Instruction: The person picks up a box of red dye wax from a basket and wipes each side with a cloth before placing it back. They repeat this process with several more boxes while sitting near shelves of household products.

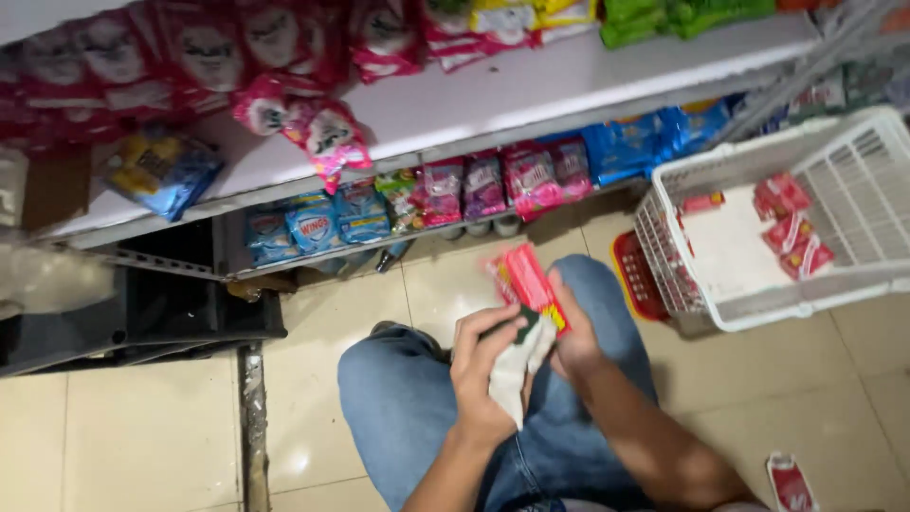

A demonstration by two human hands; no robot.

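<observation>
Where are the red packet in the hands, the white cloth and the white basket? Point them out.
red packet (527, 277), head view, on the packet's flat face above the hands.
white cloth (513, 374), head view, on the hanging part between the hands.
white basket (858, 175), head view, on the slatted inner wall.

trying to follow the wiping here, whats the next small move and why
Probably keep rubbing the white cloth in the left hand along the red packet held by the right hand, since the cloth touches only the packet's lower end.
</observation>
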